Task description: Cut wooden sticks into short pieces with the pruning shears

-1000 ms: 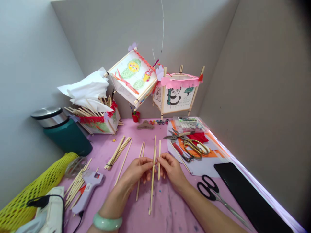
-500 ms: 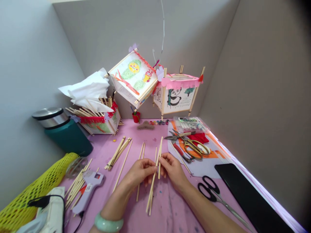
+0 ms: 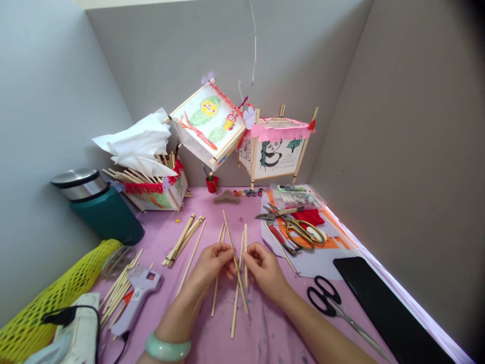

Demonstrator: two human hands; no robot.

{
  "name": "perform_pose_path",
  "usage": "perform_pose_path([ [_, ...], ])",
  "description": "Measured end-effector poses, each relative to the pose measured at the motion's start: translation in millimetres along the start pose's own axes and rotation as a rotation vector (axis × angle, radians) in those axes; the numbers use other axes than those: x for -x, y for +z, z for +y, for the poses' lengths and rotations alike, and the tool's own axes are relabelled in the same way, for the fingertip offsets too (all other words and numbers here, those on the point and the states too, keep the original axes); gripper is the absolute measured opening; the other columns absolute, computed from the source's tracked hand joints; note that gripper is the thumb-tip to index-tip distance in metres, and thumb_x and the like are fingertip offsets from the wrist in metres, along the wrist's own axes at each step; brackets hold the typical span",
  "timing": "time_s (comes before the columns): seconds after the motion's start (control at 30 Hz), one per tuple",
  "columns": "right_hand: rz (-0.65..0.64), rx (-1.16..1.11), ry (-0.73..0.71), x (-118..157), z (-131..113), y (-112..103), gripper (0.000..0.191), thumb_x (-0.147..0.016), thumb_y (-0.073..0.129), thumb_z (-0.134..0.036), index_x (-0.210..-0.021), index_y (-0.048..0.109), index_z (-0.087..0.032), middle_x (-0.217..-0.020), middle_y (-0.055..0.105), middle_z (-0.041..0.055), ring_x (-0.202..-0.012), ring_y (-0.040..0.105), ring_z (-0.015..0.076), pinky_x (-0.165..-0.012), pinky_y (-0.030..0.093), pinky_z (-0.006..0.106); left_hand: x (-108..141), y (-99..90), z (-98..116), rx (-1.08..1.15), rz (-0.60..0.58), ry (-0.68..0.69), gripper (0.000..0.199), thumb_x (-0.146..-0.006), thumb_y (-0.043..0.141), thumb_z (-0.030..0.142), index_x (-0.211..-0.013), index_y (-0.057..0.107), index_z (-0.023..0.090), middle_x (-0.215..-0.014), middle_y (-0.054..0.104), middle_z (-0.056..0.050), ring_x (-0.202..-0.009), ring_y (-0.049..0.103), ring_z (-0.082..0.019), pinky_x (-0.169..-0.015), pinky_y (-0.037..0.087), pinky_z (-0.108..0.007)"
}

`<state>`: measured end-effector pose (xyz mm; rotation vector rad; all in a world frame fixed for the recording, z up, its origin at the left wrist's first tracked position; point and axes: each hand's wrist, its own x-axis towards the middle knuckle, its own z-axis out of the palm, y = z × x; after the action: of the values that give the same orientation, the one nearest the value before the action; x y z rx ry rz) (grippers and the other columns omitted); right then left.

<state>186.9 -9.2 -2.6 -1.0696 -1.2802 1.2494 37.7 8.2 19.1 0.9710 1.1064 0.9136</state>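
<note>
My left hand [image 3: 216,263] pinches a thin wooden stick [image 3: 241,285] that slants from upper left to lower right. In my right hand [image 3: 261,265], thumb and fingers are closed on a shorter upright stick [image 3: 246,237]. Between the hands, another long stick [image 3: 235,314] lies on the pink tabletop [image 3: 276,323], crossed by the slanting one. Two more sticks [image 3: 214,299] lie partly under my left hand. Farther left are a single stick [image 3: 192,258] and dark-tied stick bundles [image 3: 182,242].
A glue gun [image 3: 138,296], loose sticks [image 3: 117,290] and a teal bottle [image 3: 108,210] stand left. Black-handled scissors [image 3: 337,303], a black slab [image 3: 390,308] and pruning shears [image 3: 282,215] lie right. Decorated stick-framed lanterns [image 3: 210,121] are behind, with a tissue-topped box [image 3: 155,194].
My hands have moved slightly apart. The stick in my left hand has swung to slant the other way, away from the stick in my right hand.
</note>
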Motion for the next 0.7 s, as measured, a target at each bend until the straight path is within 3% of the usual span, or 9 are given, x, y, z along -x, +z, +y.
perform_pose_path([
  [0.13, -0.142, 0.185, -0.106, 8.5, -4.4, 6.5, 0.012, -0.084, 0.052, -0.030, -0.078, 0.050, -0.020, -0.064, 0.058, -0.0031, -0.051, 0.047, 0.0091, -0.048, 0.034, 0.020, 1.9, 4.5, 3.3, 0.035, 0.017, 0.049, 0.039, -0.059, 0.075, 0.041, -0.076, 0.052, 0.015, -0.052, 0.060, 0.002, -0.043, 0.054, -0.010, -0.046, 0.043, -0.021],
  [0.2, -0.085, 0.232, -0.132, 6.5, -7.5, 2.6, 0.010, -0.084, 0.052, -0.029, -0.080, 0.050, -0.020, -0.064, 0.058, -0.0030, -0.052, 0.049, 0.0101, -0.049, 0.035, 0.020, 2.1, 4.7, 3.6, -0.069, 0.063, 0.052, 0.036, -0.064, 0.069, 0.046, -0.076, 0.054, 0.016, -0.051, 0.057, 0.003, -0.040, 0.051, -0.010, -0.044, 0.040, -0.022],
  [0.33, 0.194, 0.553, -0.221, -6.5, -10.8, -19.5, 0.011, -0.082, 0.053, -0.031, -0.078, 0.051, -0.021, -0.061, 0.057, -0.0023, -0.052, 0.051, 0.0125, -0.051, 0.035, 0.023, 5.9, 8.5, -0.6, -0.654, 0.222, 0.144, 0.028, -0.075, 0.057, 0.044, -0.067, 0.057, 0.017, -0.049, 0.054, 0.002, -0.044, 0.049, -0.012, -0.048, 0.034, -0.024],
  [0.47, 0.288, 0.915, -0.272, -12.5, -11.7, -35.4, 0.014, -0.086, 0.049, -0.032, -0.079, 0.054, -0.021, -0.060, 0.060, 0.0004, -0.054, 0.055, 0.0162, -0.054, 0.032, 0.026, 15.8, 22.2, -5.2, -1.234, 0.203, 0.158, 0.015, -0.068, 0.063, 0.032, -0.072, 0.064, 0.017, -0.070, 0.067, -0.007, -0.069, 0.061, -0.021, -0.058, 0.035, -0.028],
  [0.57, 0.312, 0.875, -0.283, -10.9, -12.9, -34.2, 0.018, -0.088, 0.047, -0.035, -0.079, 0.052, -0.020, -0.061, 0.060, 0.0004, -0.055, 0.055, 0.0158, -0.055, 0.033, 0.025, 18.3, 26.5, -5.1, -1.347, 0.208, 0.125, 0.014, -0.072, 0.054, 0.022, -0.077, 0.066, 0.017, -0.076, 0.069, -0.010, -0.075, 0.063, -0.023, -0.061, 0.035, -0.029],
  [0.7, 0.182, 0.524, -0.185, -9.3, -13.8, -26.7, 0.025, -0.089, 0.045, -0.040, -0.075, 0.050, -0.020, -0.058, 0.056, -0.0017, -0.052, 0.052, 0.0129, -0.053, 0.036, 0.023, 12.5, 16.5, -3.3, -1.241, 0.234, 0.148, 0.019, -0.074, 0.048, 0.017, -0.073, 0.067, 0.017, -0.072, 0.069, -0.008, -0.071, 0.062, -0.019, -0.062, 0.036, -0.027],
])
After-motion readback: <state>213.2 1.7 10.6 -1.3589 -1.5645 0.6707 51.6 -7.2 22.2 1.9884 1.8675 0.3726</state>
